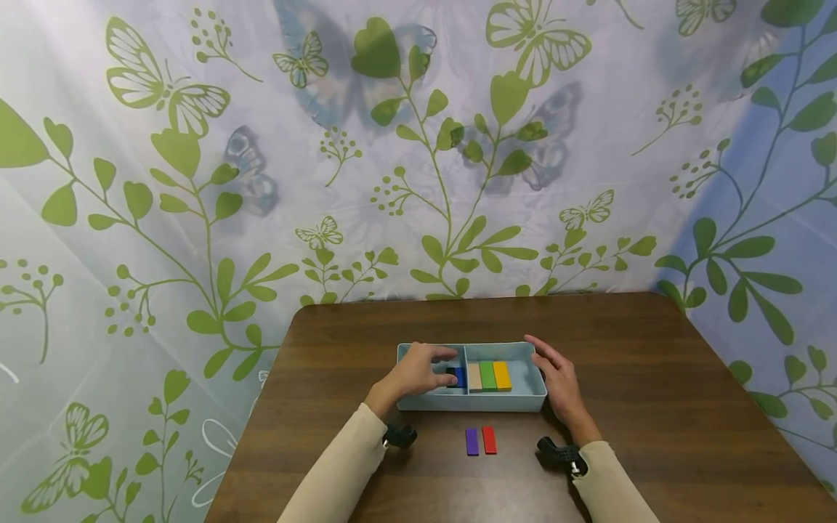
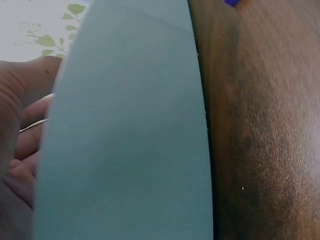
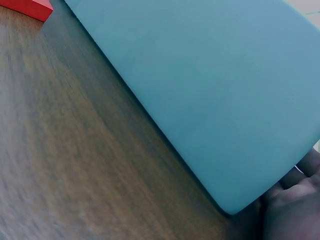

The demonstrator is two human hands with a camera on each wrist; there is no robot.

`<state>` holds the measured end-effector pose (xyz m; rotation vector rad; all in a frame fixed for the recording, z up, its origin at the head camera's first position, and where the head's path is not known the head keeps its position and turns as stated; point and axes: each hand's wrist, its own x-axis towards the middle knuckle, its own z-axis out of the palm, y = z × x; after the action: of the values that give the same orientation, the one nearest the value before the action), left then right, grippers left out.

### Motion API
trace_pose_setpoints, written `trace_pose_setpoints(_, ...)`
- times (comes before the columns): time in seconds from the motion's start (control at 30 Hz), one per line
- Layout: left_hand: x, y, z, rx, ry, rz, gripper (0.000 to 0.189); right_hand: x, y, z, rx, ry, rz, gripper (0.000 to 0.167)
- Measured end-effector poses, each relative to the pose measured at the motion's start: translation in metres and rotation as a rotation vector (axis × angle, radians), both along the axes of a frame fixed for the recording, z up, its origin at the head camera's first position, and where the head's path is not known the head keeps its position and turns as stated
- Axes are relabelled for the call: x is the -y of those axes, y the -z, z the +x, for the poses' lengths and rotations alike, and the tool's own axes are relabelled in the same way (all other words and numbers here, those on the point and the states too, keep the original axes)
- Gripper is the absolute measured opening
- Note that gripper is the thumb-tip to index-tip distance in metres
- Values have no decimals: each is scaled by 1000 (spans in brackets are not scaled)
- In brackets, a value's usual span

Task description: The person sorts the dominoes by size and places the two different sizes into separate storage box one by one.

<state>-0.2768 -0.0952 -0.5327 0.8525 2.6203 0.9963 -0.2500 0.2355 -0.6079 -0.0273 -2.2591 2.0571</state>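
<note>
A light blue tray (image 1: 477, 402) with a divider stands on the table. My left hand (image 1: 417, 369) reaches into its left compartment, thumb and forefinger apart. The thumb tip is right by a black block (image 1: 451, 373) and a blue block (image 1: 461, 378); whether it touches them I cannot tell. In the right compartment, a beige block (image 1: 474, 378), a green block (image 1: 487, 376) and a yellow block (image 1: 501, 376) lie side by side. My right hand (image 1: 561, 381) rests against the tray's right end, fingers extended along the rim. Both wrist views show mostly the tray's outer wall (image 2: 125, 120).
On the wooden table (image 1: 431, 487) in front of the tray lie a purple block (image 1: 472, 442) and a red block (image 1: 490, 440), slightly apart. Black wrist devices sit under both forearms. A patterned cloth (image 1: 405, 160) hangs behind the table's far edge.
</note>
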Motion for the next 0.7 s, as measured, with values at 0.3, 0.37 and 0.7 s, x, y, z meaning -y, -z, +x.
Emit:
trace_pose_setpoints(0.3, 4, -11, 17, -42, 4, 60, 62, -1, 0, 1, -10, -6, 8, 45)
trace_pose_setpoints(0.37, 5, -13, 22, -58, 14, 74, 63, -1, 0, 1, -9, -7, 11, 45)
trace_pose_setpoints(0.7, 7, -18, 45, -120, 67, 165, 64, 0, 1, 0, -18, -11, 3, 45)
